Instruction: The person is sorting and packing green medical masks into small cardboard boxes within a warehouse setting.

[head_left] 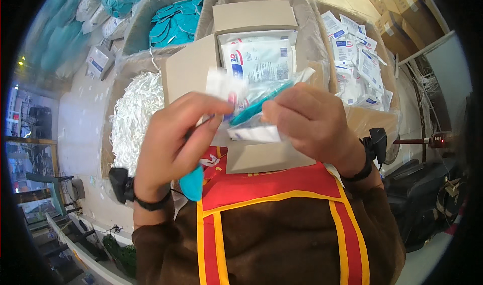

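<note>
In front of my chest, a see-through plastic packet [254, 133] with white printed parts is held up over an opened cardboard box [188, 66]. A teal flat piece [259, 106] shows slantwise at it; whether it lies fully inside I cannot tell. My right hand [309, 119] pinches the packet's right side, fingers curled. My left hand [183, 134] is at its left edge, thumb and forefinger bent around it, slightly blurred. Below my left wrist a rounded teal piece [191, 183] shows against the apron. Large white printed pouches [259, 59] stand in the box.
Lined bins surround the box: teal pads [176, 21] at the far left, white strings [136, 114] at the left, small white printed packets [357, 59] at the right. Stacked cartons [402, 13] stand far right. A black bag [422, 194] lies at my right side.
</note>
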`<state>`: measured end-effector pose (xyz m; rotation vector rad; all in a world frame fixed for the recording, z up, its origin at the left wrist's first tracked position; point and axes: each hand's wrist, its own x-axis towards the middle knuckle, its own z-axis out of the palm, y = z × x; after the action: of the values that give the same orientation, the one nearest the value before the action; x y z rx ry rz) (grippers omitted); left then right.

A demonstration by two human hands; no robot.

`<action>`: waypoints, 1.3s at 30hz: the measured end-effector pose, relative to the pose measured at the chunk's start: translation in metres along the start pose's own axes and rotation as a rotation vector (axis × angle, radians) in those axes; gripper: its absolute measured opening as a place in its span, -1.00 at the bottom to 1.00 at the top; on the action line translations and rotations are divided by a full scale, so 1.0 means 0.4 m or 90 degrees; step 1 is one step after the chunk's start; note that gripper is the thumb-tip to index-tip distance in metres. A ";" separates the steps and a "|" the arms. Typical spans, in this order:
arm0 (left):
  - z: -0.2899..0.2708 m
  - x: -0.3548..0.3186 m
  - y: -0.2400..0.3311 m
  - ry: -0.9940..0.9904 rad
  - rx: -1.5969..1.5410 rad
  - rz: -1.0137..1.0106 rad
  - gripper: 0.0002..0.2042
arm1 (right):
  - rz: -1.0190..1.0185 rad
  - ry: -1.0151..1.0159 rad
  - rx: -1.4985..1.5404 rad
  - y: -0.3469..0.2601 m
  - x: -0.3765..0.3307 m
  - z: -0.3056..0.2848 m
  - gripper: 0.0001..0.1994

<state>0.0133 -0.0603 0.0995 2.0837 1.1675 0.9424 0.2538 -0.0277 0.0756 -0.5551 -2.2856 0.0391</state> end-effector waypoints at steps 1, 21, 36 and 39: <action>0.012 0.006 -0.021 -0.022 -0.036 -0.073 -0.79 | -0.016 -0.004 0.010 -0.013 0.006 0.000 -0.77; 0.019 -0.032 -0.168 0.063 -0.267 -0.190 -0.90 | 0.090 -0.038 -0.001 0.020 -0.016 -0.044 -0.83; -0.153 -0.113 -0.227 0.528 -0.528 -0.165 -0.70 | 0.268 -0.297 -0.020 0.277 0.014 0.165 -0.72; -0.150 -0.109 -0.228 0.553 -0.521 -0.129 -0.60 | 0.324 -0.305 -0.105 0.313 0.032 0.190 -0.61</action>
<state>-0.0944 -0.0488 0.0538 0.8800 1.0500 1.9038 0.2407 0.1014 0.0064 -1.3236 -2.5506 0.2580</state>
